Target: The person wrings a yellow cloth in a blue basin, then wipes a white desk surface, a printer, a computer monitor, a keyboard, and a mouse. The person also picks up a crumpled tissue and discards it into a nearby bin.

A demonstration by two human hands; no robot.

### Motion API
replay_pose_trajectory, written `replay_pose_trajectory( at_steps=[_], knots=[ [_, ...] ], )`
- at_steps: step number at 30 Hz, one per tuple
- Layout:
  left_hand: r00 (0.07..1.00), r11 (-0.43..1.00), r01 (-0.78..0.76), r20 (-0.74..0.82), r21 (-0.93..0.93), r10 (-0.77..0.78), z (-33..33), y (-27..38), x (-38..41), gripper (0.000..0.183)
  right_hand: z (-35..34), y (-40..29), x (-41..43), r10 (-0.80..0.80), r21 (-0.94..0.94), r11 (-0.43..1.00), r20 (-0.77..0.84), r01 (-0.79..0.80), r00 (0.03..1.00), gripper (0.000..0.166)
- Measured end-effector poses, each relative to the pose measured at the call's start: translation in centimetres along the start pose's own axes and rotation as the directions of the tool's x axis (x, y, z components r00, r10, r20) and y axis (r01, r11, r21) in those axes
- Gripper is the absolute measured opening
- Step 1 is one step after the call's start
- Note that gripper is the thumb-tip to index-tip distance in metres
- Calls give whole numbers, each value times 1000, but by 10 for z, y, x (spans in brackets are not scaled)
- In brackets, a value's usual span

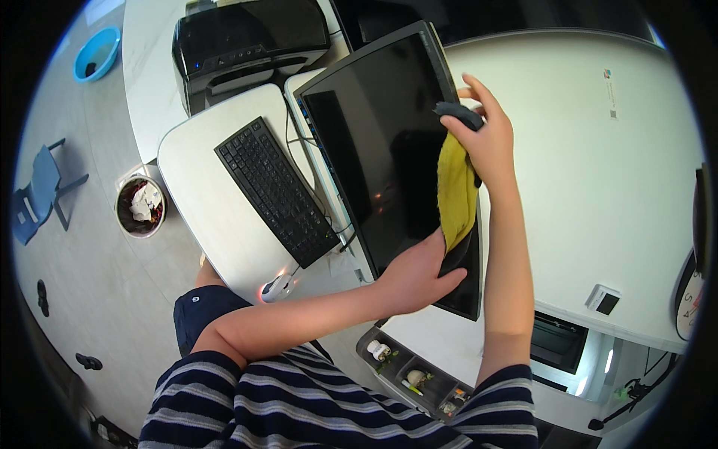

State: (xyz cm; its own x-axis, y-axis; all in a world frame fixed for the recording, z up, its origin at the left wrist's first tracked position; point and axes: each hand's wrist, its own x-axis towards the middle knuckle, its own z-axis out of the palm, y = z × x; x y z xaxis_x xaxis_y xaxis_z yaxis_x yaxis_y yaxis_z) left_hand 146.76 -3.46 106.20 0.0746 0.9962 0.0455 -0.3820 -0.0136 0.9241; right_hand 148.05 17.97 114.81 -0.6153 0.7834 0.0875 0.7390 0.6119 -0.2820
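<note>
A yellow and dark grey cloth (pixel 457 193) hangs between my two hands, in front of the right side of a black computer monitor (pixel 387 140). My right hand (pixel 489 132) pinches its dark upper end between thumb and fingers, beside the monitor's bezel. At the lower end, my left hand (pixel 418 275) has its fingers in the cloth's folds, where they are hidden; the thumb sticks out over the lower screen. The screen is dark and shows reflections. Left of the monitor lies a black keyboard (pixel 277 191), with a white mouse (pixel 277 287) glowing red below it.
The keyboard rests on a white desk (pixel 202 163); cables run between it and the monitor. Behind stands a black printer (pixel 252 45). A waste bin (pixel 140 207), blue chair (pixel 42 191) and blue basin (pixel 98 53) are on the floor. A dark organizer tray (pixel 412 370) holds small plants.
</note>
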Motion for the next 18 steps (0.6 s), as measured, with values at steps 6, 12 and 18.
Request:
replay_pose_trajectory(
  at_steps=[6, 12, 18],
  knots=[
    [973, 1000, -5, 230, 14, 2, 37, 11, -31, 79, -39, 45, -75, 305, 435, 881, -223, -185, 926, 18],
    [913, 991, 134, 387, 16, -130, 75, 6, -48, 88, -35, 52, -122, 304, 253, 940, -318, -229, 898, 23],
    [957, 975, 179, 255, -131, -141, 81, -25, -59, 84, -13, 37, -175, 58, -14, 998, -176, -62, 983, 52]
  ],
)
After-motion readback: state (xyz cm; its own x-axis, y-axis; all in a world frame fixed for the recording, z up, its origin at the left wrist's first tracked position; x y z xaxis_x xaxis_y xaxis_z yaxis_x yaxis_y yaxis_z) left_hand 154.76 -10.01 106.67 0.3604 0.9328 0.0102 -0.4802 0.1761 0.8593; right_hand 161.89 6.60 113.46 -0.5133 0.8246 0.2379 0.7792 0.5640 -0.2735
